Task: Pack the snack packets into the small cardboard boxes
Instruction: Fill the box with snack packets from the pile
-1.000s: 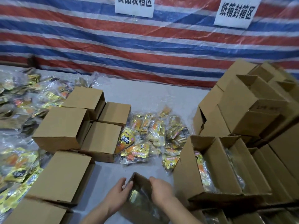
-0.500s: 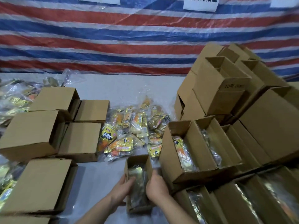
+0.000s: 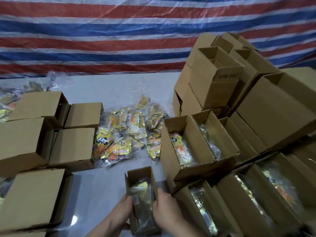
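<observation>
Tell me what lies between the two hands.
In the head view, a small open cardboard box with snack packets inside sits between the left hand and the right hand, both gripping its sides.

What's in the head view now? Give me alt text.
Both hands, left hand and right hand, grip a small open cardboard box holding snack packets. Loose packets lie piled behind it, among more boxes on both sides.

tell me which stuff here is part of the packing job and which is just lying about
Part of the job:
- small open brown cardboard box with a packet inside, held by the left hand and right hand
- heap of yellow and orange snack packets
- filled open brown boxes at right
- empty brown boxes at left

Just there:
- red, white and blue striped tarpaulin
- grey tabletop
</observation>
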The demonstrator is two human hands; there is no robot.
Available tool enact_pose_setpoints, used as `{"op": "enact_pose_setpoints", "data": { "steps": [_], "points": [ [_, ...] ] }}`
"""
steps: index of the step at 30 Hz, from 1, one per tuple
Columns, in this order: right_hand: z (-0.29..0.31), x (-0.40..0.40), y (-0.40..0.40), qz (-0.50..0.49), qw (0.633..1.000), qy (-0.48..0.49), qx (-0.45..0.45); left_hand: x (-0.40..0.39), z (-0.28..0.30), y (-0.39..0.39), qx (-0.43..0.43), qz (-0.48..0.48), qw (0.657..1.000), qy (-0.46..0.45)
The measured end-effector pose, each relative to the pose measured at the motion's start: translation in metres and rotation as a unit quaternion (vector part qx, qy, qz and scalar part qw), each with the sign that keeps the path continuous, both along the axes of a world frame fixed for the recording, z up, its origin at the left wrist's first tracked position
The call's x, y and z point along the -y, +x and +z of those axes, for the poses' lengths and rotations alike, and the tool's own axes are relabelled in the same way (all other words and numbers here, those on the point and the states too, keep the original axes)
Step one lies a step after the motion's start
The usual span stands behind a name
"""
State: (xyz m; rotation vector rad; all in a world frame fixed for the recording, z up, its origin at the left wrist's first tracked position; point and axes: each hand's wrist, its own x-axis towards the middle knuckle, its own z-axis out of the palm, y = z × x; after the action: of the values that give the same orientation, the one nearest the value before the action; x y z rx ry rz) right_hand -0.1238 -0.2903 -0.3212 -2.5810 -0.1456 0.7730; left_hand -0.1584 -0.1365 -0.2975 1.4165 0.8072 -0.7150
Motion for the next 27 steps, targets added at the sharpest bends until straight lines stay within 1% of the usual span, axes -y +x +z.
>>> {"op": "enact_pose_setpoints", "data": {
  "steps": [3, 6, 9, 11, 12, 14, 17, 18, 20, 21, 24, 27],
  "points": [
    [0.031, 0.024, -0.016, 0.000, 1.000, 0.022, -0.003, 0.014, 0.032, -0.015, -0.006, 0.016, 0.998, -0.055],
    [0.069, 0.057, -0.033, -0.020, 0.999, 0.043, 0.009, 0.032, 0.054, -0.024, -0.038, 0.061, 0.991, -0.109],
    [0.109, 0.094, -0.047, -0.050, 0.998, 0.034, 0.030, 0.054, 0.080, -0.029, -0.039, 0.073, 0.984, -0.158],
    [0.136, 0.120, -0.055, -0.082, 0.995, 0.037, 0.041, 0.074, 0.099, -0.031, -0.010, 0.059, 0.978, -0.201],
    [0.147, 0.132, -0.058, -0.097, 0.994, 0.041, 0.042, 0.083, 0.104, -0.034, 0.009, 0.034, 0.976, -0.214],
    [0.165, 0.153, -0.062, -0.124, 0.990, 0.048, 0.035, 0.097, 0.107, -0.041, 0.067, -0.042, 0.976, -0.203],
    [0.173, 0.176, -0.063, -0.169, 0.984, 0.049, 0.034, 0.118, 0.107, -0.034, 0.094, -0.100, 0.975, -0.175],
    [0.170, 0.180, -0.060, -0.179, 0.982, 0.042, 0.032, 0.123, 0.106, -0.030, 0.084, -0.101, 0.976, -0.173],
    [0.164, 0.190, -0.052, -0.195, 0.980, 0.020, 0.044, 0.140, 0.112, -0.013, 0.024, -0.062, 0.984, -0.165],
    [0.160, 0.193, -0.047, -0.195, 0.979, 0.010, 0.052, 0.147, 0.113, -0.006, 0.015, -0.060, 0.985, -0.163],
    [0.148, 0.198, -0.027, -0.180, 0.980, -0.005, 0.078, 0.155, 0.107, 0.004, 0.018, -0.074, 0.979, -0.191],
    [0.137, 0.197, -0.013, -0.166, 0.984, -0.012, 0.071, 0.157, 0.097, 0.012, 0.022, -0.093, 0.975, -0.200]
  ]
}}
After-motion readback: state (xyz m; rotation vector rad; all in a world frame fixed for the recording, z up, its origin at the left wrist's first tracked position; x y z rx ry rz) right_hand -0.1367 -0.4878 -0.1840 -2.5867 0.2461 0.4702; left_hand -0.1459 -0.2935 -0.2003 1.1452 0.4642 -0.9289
